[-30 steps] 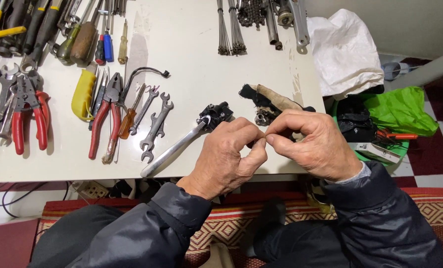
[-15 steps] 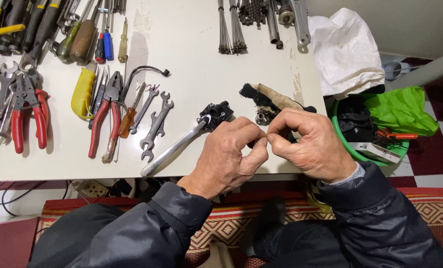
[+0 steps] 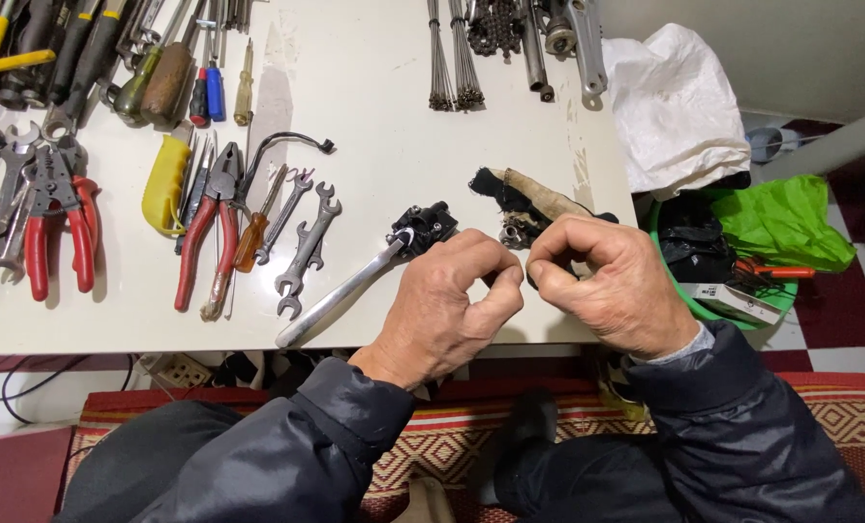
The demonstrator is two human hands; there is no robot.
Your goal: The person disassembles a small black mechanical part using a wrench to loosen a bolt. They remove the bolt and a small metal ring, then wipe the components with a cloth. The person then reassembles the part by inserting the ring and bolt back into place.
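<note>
My left hand (image 3: pixel 452 310) and my right hand (image 3: pixel 612 281) are over the front edge of the white table (image 3: pixel 384 116). Their curled fingers face each other, thumb and forefinger pinched, with a narrow gap between the two hands. Whatever they pinch is too small or hidden to make out. Just left of my left hand lies a silver lever with a black clamp (image 3: pixel 355 281). Behind my right hand are a black and tan rag (image 3: pixel 534 194) and a small metal part (image 3: pixel 510 232).
Red-handled pliers (image 3: pixel 205 237), several spanners (image 3: pixel 307 242), a yellow-handled tool (image 3: pixel 164 184) and screwdrivers cover the table's left side. Spokes (image 3: pixel 452 58) and metal parts lie at the back. A white bag (image 3: pixel 675 107) and a green tub (image 3: pixel 742 252) stand to the right.
My fingertips were pressed together half a second ago. Now the hands have drawn slightly apart. Nothing on the table has moved.
</note>
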